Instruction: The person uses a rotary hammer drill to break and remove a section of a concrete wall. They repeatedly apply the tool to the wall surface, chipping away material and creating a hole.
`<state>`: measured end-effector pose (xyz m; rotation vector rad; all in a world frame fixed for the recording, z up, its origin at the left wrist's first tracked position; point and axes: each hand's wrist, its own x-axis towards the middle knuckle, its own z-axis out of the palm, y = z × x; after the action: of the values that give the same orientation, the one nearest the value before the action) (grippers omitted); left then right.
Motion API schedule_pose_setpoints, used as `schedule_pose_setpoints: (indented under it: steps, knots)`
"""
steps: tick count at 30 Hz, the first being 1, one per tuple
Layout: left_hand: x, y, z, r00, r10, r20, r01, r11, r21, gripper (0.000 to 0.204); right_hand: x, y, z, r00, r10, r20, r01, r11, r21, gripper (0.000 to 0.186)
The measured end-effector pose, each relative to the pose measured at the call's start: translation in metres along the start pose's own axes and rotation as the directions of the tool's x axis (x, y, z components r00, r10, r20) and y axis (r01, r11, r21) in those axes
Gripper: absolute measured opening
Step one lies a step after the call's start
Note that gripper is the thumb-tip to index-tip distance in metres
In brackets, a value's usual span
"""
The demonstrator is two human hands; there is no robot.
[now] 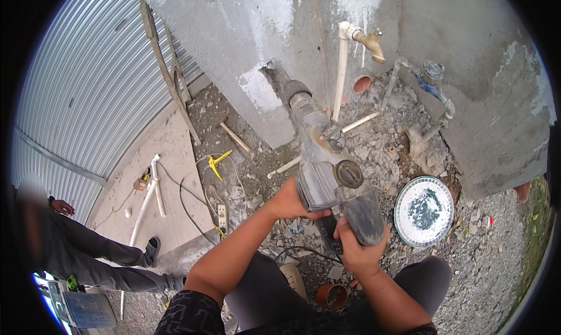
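Observation:
A large dusty rotary hammer [327,154] points away from me, its front end against the broken edge of the grey concrete wall [345,54]. White patches and a chipped gap show beside the tip, and whether the bit is in the gap is hard to see. My left hand [295,200] is wrapped round the left side of the tool's body, its fingers partly hidden underneath. At the rear my right hand [363,252] grips the tool by its handle, next to the motor housing. A black cord trails below my hands.
A brass tap [369,44] on a white pipe and a water meter [432,72] stand by the wall. Rubble surrounds a white bucket lid [423,212], a hammer [235,138] and a power strip [222,217]. Another person [87,247] stands at left near a board [140,194].

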<state>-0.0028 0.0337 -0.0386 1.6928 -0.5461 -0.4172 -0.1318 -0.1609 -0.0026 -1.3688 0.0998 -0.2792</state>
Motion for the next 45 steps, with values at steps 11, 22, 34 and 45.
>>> schedule_pose_setpoints:
  steps: [11,22,34,45]
  knots:
    - [0.002,-0.014,-0.005,0.998,0.052,-0.026,-0.053,0.996,-0.067,0.097,0.0,-0.003,0.013,1.0,-0.024,-0.006,0.024,1.0,-0.019,0.025]
    - [0.007,-0.013,-0.005,1.0,0.018,-0.01,-0.019,0.994,-0.11,0.103,0.005,-0.009,0.016,1.0,-0.011,-0.015,0.011,0.999,-0.04,0.029]
    - [0.006,-0.017,-0.018,0.999,-0.042,0.011,0.042,0.999,-0.017,0.103,0.01,-0.007,0.026,0.999,-0.02,-0.039,0.019,1.0,-0.022,0.029]
    - [0.006,-0.016,-0.022,0.998,-0.059,0.002,0.059,0.997,-0.056,0.1,0.017,-0.017,0.029,1.0,0.006,-0.014,-0.006,1.0,-0.022,0.025]
